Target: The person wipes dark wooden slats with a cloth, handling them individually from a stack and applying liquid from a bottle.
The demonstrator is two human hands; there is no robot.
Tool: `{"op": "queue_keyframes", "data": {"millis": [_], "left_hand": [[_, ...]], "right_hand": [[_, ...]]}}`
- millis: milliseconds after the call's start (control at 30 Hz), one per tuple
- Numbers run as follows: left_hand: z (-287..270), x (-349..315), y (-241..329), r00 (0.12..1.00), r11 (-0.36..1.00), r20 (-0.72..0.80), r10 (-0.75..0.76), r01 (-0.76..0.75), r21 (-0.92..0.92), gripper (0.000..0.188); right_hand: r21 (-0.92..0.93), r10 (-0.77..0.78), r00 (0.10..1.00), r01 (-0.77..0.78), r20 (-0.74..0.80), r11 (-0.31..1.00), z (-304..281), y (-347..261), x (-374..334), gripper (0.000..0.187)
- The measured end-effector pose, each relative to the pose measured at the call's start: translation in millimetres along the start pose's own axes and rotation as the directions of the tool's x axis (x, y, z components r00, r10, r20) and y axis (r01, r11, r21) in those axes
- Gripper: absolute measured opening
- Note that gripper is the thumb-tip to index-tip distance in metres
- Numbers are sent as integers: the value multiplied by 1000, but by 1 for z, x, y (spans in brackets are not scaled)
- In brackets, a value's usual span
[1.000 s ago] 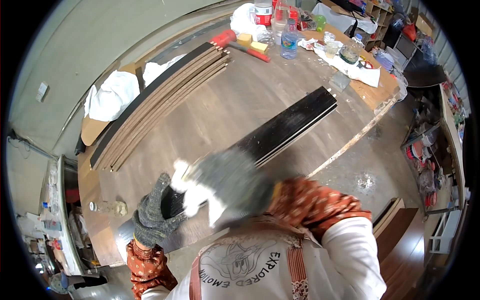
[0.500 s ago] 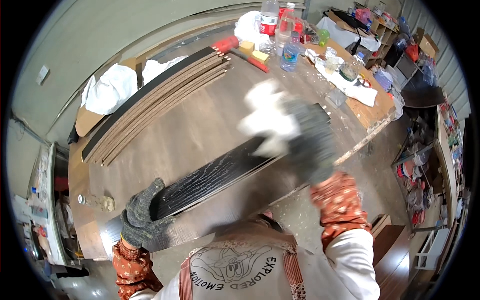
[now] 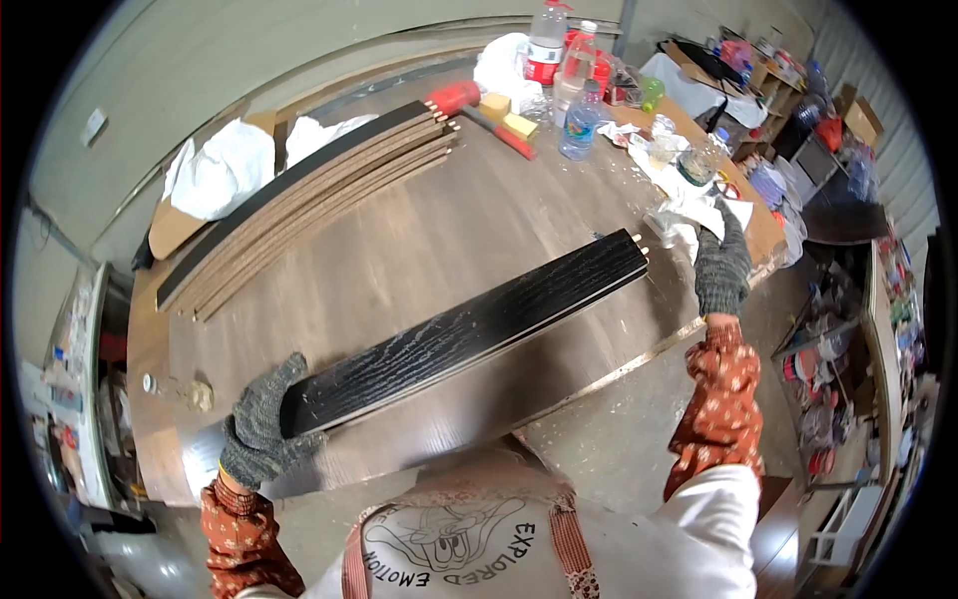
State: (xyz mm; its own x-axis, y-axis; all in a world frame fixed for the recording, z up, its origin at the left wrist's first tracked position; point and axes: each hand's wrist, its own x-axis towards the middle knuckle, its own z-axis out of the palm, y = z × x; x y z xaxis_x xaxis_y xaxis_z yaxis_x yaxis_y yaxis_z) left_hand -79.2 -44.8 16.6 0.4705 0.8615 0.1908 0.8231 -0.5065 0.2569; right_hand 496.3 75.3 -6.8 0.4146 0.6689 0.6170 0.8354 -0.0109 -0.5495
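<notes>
A long black wood-grained board (image 3: 464,324) lies slantwise across the brown table, with pale dowels (image 3: 642,246) sticking out of its right end. My left hand (image 3: 264,424), in a dark grey knit glove, grips the board's left end, thumb on the far side and fingers on the near side. At the table's right side, my right hand (image 3: 723,265), gloved alike, is closed on a crumpled white cloth (image 3: 682,222); its fingertips are partly hidden by the cloth. Other white wipes and a jar (image 3: 696,168) lie just beyond it.
A stack of similar boards (image 3: 309,205) lies at the far left, beside white bags (image 3: 225,170). Behind are a red-handled mallet (image 3: 454,98), yellow sponges (image 3: 519,127) and several bottles (image 3: 579,125). A small glass bottle (image 3: 180,391) lies near the left edge. Cluttered shelves (image 3: 833,369) stand right.
My right hand has swung from above the board's right part out to the table's right side, carrying the white cloth. My left hand stays on the board's left end.
</notes>
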Motion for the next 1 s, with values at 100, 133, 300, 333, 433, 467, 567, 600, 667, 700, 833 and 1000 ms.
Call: {"op": "queue_keyframes", "data": {"millis": [100,133,300,333,433,467,567,600,667,700,833,1000], "left_hand": [[-6,14,36,987,994,-151,61,-47,96,90],[-2,28,51,962,986,-229,149,-129,101,89],[81,124,129,923,857,-385,2,-200,-475,48],[106,144,141,920,760,-375,-116,-161,-630,39],[77,150,145,865,915,-403,298,-139,378,50],[81,156,150,849,926,-426,311,-171,336,37],[114,152,169,753,871,-648,110,240,428,27],[119,145,161,809,857,-569,144,185,481,28],[110,135,143,854,843,-487,184,118,525,31],[100,117,127,877,965,-480,5,122,232,27],[40,13,63,817,892,-374,-440,447,-73,26],[-9,-176,-43,202,386,-676,-709,913,-132,31]], "right_hand": [[364,-223,975,207,0,908,19,-102,-30,50],[320,-381,923,344,61,883,17,-131,-44,57],[688,-609,629,157,483,708,45,-174,-98,72],[652,-555,584,57,592,756,37,-176,-98,73],[594,-536,414,-13,736,805,24,-179,-72,97],[705,-644,546,130,536,697,31,-142,-65,103],[441,-751,370,636,546,634,44,-126,-58,86],[481,-809,282,686,516,546,60,-120,-61,78],[448,-806,294,709,514,544,55,-120,-65,77],[389,-791,323,735,520,556,53,-119,-65,76],[421,-817,356,723,453,548,57,-110,-61,74],[404,-767,376,683,519,608,57,-114,-65,73]]}}
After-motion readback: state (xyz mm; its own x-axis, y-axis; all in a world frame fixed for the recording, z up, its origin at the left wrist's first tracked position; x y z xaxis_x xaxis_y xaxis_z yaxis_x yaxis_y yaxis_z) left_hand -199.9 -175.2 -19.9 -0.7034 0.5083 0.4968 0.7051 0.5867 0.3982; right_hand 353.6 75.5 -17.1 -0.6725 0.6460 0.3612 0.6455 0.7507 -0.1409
